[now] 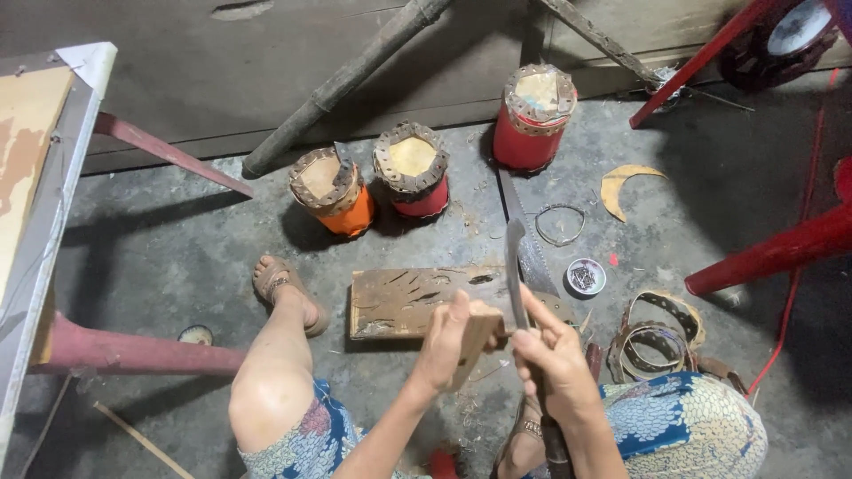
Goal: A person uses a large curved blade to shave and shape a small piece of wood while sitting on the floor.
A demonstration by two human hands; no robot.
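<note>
My left hand point(446, 344) grips a short pale piece of wood point(476, 341) and stands it on end over a scarred wooden chopping board point(399, 300) on the floor. My right hand point(550, 357) holds a cleaver-like knife point(514, 266) by its handle. The blade points up and away, its edge against the top of the wood piece. Both hands work just in front of my knees.
Three small drums stand behind the board: an orange drum point(333, 191), a red drum point(413, 173) and a taller red drum point(534, 115). A saw blade point(525, 232), wire ring point(559, 223), small tin point(585, 276), punched strips point(657, 337), red stool legs point(772, 253) and a table point(35, 177) surround me.
</note>
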